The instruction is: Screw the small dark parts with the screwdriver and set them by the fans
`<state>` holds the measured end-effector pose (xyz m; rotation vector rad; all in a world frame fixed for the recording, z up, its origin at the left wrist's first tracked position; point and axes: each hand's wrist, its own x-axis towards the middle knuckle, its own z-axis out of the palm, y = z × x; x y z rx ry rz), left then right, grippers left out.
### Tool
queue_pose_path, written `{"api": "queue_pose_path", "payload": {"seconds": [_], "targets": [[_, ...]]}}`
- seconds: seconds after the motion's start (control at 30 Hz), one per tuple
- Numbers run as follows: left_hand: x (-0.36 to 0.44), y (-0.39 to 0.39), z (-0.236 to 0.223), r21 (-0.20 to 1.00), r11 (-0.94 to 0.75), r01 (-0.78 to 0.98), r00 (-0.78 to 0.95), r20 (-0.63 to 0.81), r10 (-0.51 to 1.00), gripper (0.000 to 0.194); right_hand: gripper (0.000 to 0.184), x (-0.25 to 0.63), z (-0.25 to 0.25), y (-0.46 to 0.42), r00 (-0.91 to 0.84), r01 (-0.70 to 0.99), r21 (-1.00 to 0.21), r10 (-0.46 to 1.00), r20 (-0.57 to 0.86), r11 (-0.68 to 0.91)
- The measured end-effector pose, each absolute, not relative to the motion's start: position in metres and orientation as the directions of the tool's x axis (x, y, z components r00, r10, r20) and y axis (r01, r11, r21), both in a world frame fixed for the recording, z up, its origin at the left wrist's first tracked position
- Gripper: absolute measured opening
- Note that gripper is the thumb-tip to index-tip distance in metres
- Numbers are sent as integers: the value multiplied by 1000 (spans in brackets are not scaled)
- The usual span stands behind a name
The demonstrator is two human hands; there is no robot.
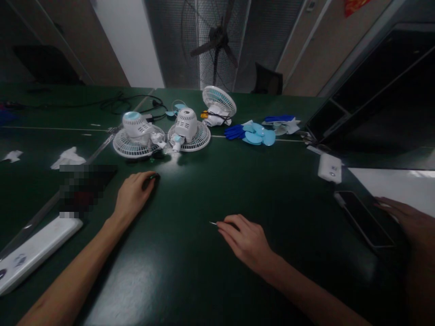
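My left hand [133, 192] rests low over the green table with its fingers closed on a small dark object [154, 176], whose kind I cannot make out. Between the fingertips of my right hand [244, 240] is a thin, light-coloured pin-like piece [213, 222]; its other end is hidden by the fingers. Beyond my left hand, a white desk fan [137, 131] lies face down on its grille. Touching or close beside it, a second white fan [186, 129] lies the same way. A third fan [217, 106] sits behind them, its grille tilted up.
Light-blue fan blades [260, 134] and blue gloves [234, 131] lie at the back. A phone [365, 219], a white box-shaped device [329, 168] and another person's hand [404, 217] are at right. At left are a long white case [37, 253] and crumpled tissue [69, 157].
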<state>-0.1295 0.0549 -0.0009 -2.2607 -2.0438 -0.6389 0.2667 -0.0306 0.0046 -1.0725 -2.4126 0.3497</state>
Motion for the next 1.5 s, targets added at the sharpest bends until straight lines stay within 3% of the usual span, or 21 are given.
{"api": "queue_pose_path", "payload": {"seconds": [0.6, 0.8, 1.07, 1.5], "targets": [[-121, 53, 4, 242, -117, 963, 42, 294, 955, 39, 26, 273, 3, -31, -608, 630, -428, 755, 247, 648], [-119, 53, 5, 267, -99, 959, 18, 290, 957, 38, 25, 279, 4, -25, -624, 603, -434, 734, 268, 670], [-124, 55, -2, 201, -114, 973, 49, 301, 952, 36, 24, 284, -1, -17, -628, 562, -400, 689, 363, 724], [-120, 54, 2, 191, -142, 971, 73, 330, 941, 34, 26, 288, -5, -24, -597, 596, -419, 727, 339, 685]]}}
